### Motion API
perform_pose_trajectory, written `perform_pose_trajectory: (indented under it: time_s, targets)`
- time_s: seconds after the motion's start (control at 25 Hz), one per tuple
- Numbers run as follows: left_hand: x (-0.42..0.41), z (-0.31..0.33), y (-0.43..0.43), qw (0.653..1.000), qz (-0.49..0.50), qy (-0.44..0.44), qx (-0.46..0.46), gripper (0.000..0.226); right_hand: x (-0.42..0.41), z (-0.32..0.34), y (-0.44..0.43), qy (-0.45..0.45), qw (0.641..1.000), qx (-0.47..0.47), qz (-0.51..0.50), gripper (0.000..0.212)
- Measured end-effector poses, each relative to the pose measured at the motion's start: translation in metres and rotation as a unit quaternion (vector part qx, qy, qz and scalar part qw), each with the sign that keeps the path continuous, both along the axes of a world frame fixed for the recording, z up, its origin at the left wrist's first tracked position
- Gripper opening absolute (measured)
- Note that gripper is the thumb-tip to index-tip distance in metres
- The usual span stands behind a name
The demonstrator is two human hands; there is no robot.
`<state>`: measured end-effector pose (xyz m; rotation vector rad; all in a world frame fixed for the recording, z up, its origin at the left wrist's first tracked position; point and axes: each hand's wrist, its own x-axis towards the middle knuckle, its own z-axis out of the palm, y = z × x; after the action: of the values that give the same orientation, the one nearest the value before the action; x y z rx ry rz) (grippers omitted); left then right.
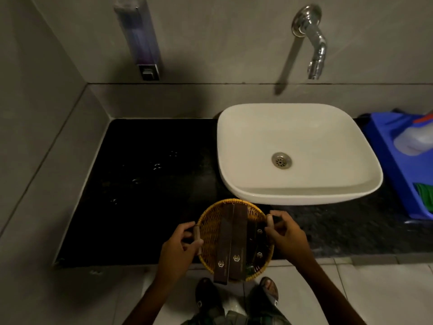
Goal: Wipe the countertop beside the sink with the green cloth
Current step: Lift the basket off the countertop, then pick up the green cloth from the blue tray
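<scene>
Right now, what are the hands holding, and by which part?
Both hands hold the wicker basket by its side handles: left hand on the left handle, right hand on the right.

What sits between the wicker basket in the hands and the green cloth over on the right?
In the head view, only bare black countertop separates the wicker basket from the blue tray holding the green cloth; the white sink lies behind that stretch.

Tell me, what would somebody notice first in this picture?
Probably the white sink, bright on the black countertop under a shiny tap. Next, the round wicker basket of dark boxes at the counter's front edge, held by the left hand and right hand.
</scene>
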<state>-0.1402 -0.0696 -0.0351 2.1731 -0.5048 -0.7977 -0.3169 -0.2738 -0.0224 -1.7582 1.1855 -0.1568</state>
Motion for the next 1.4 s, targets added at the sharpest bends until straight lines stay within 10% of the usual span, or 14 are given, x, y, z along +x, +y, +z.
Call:
perform_pose_trajectory:
  time_s: [0.16, 0.64, 0.84, 1.04, 1.4]
  targets:
    - [0.002, 0.012, -0.012, 0.987, -0.026, -0.141, 0.067, 0.048, -0.01, 0.008, -0.016, -0.01, 0.999, -0.029, 0.009, 0.034]
    - [-0.144, 0.077, -0.293, 0.908, -0.213, -0.319, -0.168, 0.031, -0.185, 0.054, -0.225, -0.103, 0.974, -0.113, -0.167, 0.006]
    - [-0.233, 0.071, -0.403, 0.85, -0.337, -0.319, -0.249, 0.025, -0.269, 0.039, -0.361, 0.111, 0.953, -0.215, -0.184, 0.029]
    - [-0.307, 0.035, -0.476, 0.77, -0.504, -0.309, -0.239, 0.033, -0.299, 0.015, -0.441, 0.417, 0.895, -0.138, 0.074, 0.084]
    - [-0.328, -0.008, -0.531, 0.757, -0.584, -0.289, -0.044, 0.052, -0.303, 0.006, -0.468, 0.356, 0.93, -0.028, 0.089, 0.065]
